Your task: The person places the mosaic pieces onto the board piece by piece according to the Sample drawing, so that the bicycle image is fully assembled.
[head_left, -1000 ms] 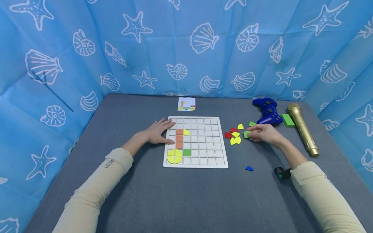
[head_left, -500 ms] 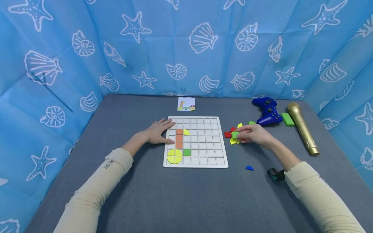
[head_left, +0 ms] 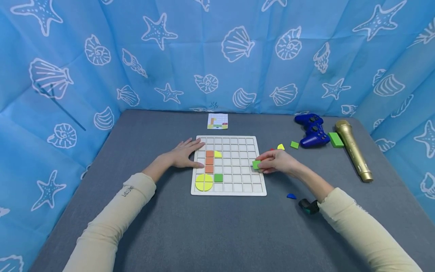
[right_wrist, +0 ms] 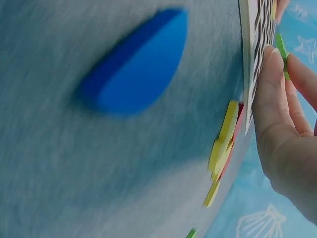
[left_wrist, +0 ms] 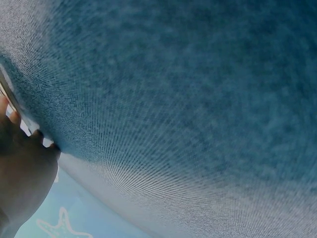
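Observation:
My left hand (head_left: 183,154) rests with fingers spread on the left edge of a white grid board (head_left: 236,170); in the left wrist view only part of that hand (left_wrist: 25,173) shows. Over the board's right edge, my right hand (head_left: 278,163) pinches a light green square tile (head_left: 256,164) between thumb and fingers. On the board lie a column of orange squares (head_left: 209,161), a yellow quarter-round tile (head_left: 218,154), a darker green square (head_left: 218,177) and a circle of yellow quarter-rounds (head_left: 204,182). Red and yellow tiles (right_wrist: 223,139) lie below the right hand, mostly hidden from the head view.
A small pattern card (head_left: 218,121) lies behind the board. To the right are a loose green tile (head_left: 294,144), a blue game controller (head_left: 312,130), a green block (head_left: 335,139) and a gold microphone (head_left: 353,151). A blue rounded tile (head_left: 291,196) lies nearer the front.
My right hand has carried the light green tile leftward from the loose pieces to the board's right edge, now covering most of the red and yellow tiles. The left hand has stayed put.

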A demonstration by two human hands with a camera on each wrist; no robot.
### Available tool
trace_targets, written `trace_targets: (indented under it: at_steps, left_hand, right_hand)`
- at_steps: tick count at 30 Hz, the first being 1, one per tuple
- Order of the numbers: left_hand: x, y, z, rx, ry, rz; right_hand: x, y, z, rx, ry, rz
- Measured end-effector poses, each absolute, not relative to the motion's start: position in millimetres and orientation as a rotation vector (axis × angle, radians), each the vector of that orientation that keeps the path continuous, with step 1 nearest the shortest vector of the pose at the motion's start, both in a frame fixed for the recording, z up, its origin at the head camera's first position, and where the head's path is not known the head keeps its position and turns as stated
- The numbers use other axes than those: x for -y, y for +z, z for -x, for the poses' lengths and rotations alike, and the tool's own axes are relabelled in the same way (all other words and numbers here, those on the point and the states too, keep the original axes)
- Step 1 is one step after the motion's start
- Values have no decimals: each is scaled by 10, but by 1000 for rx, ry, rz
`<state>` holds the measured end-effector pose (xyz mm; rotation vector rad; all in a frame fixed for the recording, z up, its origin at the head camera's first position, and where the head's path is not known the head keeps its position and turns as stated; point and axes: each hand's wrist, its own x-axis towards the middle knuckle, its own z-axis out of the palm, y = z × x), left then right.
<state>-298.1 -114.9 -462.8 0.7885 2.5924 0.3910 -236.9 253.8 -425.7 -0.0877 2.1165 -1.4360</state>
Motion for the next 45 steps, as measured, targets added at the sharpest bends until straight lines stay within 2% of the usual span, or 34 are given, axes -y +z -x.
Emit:
trace_targets:
  at_steps: [10, 45]
  left_hand:
    - [1145, -4631, 2992, -2591, 375, -776]
    - [1127, -4595, 2988, -2579, 369, -766]
  right_hand:
    - [-2256, -4269, 2322, -2051, -1445, 148]
    - [-1684, -4366, 2175, -2001, -1453, 44]
